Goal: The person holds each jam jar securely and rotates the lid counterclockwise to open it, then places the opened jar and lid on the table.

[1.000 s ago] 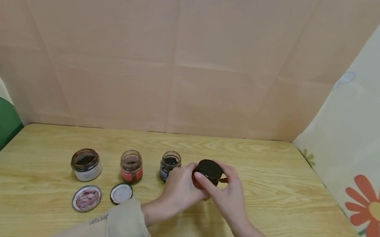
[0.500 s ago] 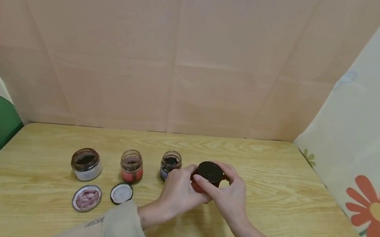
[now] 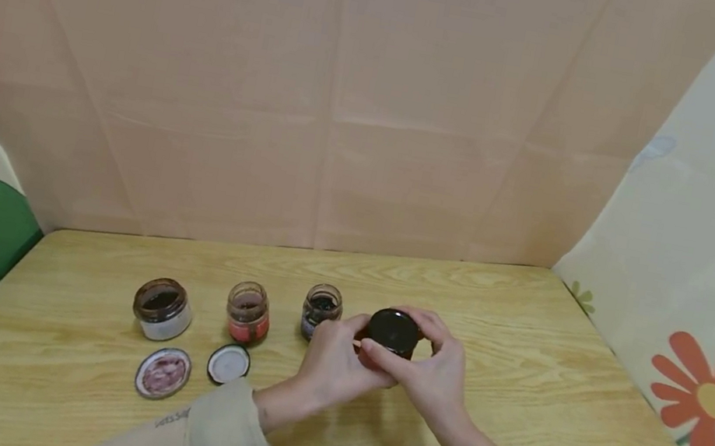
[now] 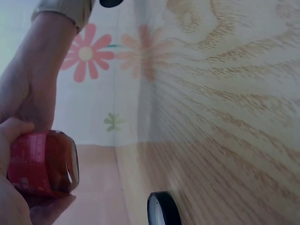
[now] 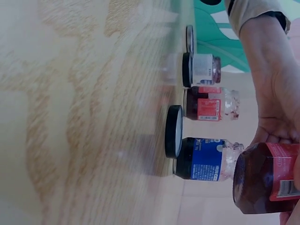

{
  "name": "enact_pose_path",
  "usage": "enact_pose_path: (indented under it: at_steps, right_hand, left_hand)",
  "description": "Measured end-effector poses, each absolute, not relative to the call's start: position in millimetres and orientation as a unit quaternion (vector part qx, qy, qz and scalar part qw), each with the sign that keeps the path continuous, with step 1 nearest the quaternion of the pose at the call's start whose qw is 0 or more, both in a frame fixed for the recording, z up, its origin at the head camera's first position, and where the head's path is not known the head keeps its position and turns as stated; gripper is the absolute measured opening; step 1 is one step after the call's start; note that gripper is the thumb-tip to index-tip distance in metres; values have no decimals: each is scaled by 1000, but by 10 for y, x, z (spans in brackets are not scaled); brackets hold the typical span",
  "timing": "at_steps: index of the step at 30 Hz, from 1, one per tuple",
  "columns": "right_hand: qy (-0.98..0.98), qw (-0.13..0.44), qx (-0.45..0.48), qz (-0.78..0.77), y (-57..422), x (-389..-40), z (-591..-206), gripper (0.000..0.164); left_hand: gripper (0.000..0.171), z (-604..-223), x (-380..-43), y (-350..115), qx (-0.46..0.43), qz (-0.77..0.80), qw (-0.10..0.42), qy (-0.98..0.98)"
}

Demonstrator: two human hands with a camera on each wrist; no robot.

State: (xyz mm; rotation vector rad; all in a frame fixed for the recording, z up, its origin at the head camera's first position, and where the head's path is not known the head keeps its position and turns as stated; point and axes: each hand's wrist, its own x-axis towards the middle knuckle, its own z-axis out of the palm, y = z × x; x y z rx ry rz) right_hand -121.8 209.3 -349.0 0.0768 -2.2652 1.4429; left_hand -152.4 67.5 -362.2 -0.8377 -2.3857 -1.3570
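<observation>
Both hands hold one glass jar [image 5: 255, 180] with a red label, dark red contents and a black lid [image 3: 393, 331], raised above the table. My left hand [image 3: 337, 365] wraps round the jar's body from the left. From the right, my right hand [image 3: 436, 366] grips the lid's edge, thumb at the near side and fingers on the far side. The left wrist view shows the jar's red label [image 4: 30, 161] and clear base. Most of the jar's body is hidden by the hands in the head view.
Left of the hands stand three uncovered jars: blue-labelled [image 5: 206, 159], red-labelled [image 3: 247, 319] and white-labelled [image 3: 162, 313]. A lid with a pale inside [image 3: 229, 364] and a lid smeared pinkish [image 3: 163, 374] lie before them. Another black-rimmed lid [image 5: 174, 131] lies near the blue-labelled jar.
The held jar and its black lid have shifted slightly toward me, and the lid's top faces me a little more. My right hand's grip on the lid has shifted slightly. The other jars have not moved.
</observation>
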Motion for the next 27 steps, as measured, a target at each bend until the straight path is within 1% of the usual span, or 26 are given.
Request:
enact_pose_path:
  at_steps: [4,6,8,11,13,16,22,27]
  right_hand:
    - [-819,230,38,524,2092,-1213,-3482,42]
    - [-818,232,49,525,2103,-1211,-3482,41]
    - [-816,232,77,524,2129,-1199,-3489,42]
    - [-809,221,144,525,2188,-1157,-3510,44]
    - [-803,207,188,527,2228,-1139,-3510,46]
    - [-804,184,217,523,2261,-1140,-3485,49]
    - [-827,153,214,496,2279,-1136,-3458,57]
    - [-841,169,206,472,2298,-1129,-3433,73]
  left_hand:
    - [34,-3630,-1524,662,-298,-477,140,-815]
    - [35,-3626,-1529,648,-307,-482,133,-810]
    - [36,-3625,-1532,620,-322,-491,108,-802]
    - [41,-3625,-1520,567,-350,-499,64,-790]
    - [43,-3620,-1511,544,-366,-499,49,-784]
    - [42,-3601,-1506,539,-374,-499,59,-780]
    - [40,-3596,-1499,534,-362,-496,76,-785]
    - [37,-3579,-1497,532,-346,-474,93,-804]
